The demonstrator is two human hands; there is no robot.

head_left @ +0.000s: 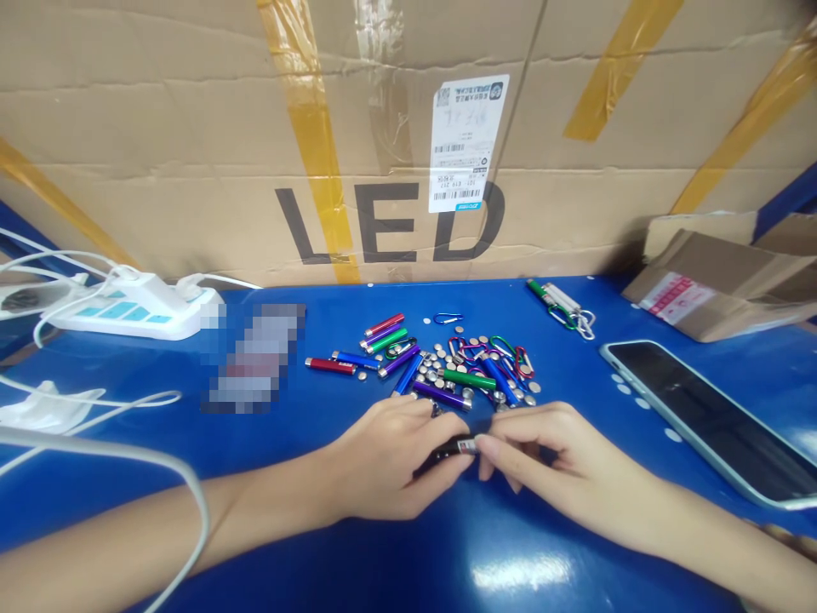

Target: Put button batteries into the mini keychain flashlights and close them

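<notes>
Around the black penlight (445, 451) my left fingers (440, 485) are curled tight, seemingly to steady it, while my right fingers (514, 458) pinch its end. Beyond the penlight on the table (306, 562), button cells (438, 349), carabiners (448, 319) and colored tubes (469, 379) lie clustered, perhaps for easy reach; right of it rests a smartphone (708, 417), far left a power strip (144, 316).

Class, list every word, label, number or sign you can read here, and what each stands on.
"LED": on the large cardboard box, its D partly covered by the white label.
White label on that box: codes and print too small to read surely.
Red sticker on the small carton: too blurred.
Tag on the black tube in the left hand: too small.
Pixelated patch: unreadable.
</notes>
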